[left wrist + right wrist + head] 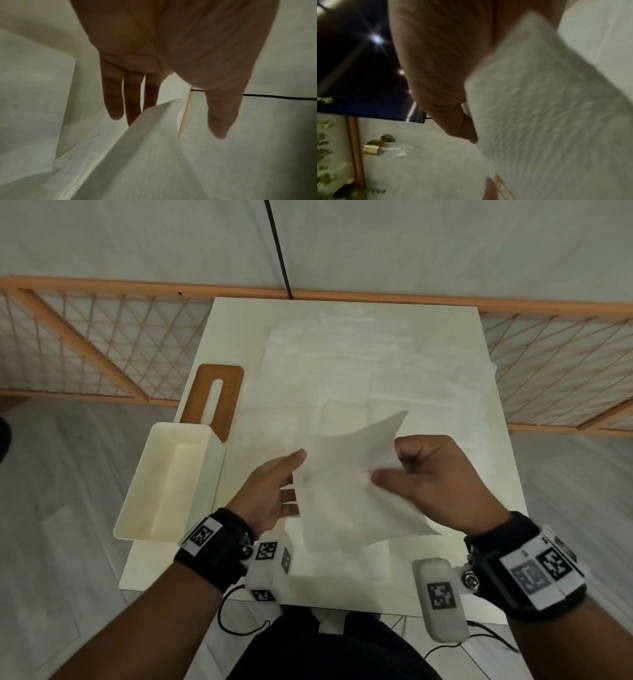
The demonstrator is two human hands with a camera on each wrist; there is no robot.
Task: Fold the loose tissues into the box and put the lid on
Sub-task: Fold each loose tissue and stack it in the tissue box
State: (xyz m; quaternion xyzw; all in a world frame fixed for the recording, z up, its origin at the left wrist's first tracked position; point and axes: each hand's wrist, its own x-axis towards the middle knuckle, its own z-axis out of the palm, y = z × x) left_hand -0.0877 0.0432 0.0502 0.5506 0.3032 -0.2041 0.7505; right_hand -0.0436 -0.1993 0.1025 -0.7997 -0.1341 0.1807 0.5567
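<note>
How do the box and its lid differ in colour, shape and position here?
The box is cream; the lid is brown. The box is a deep open tub with nothing visible inside; the lid is a flat panel with a slot. The box sits nearer the person, overhanging the table's left edge; the lid lies behind it. Both are on the left side.

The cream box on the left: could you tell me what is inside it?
The box looks empty: its bare floor shows, no tissues. The near wall hides the front corner. Its brown lid lies behind it.
</note>
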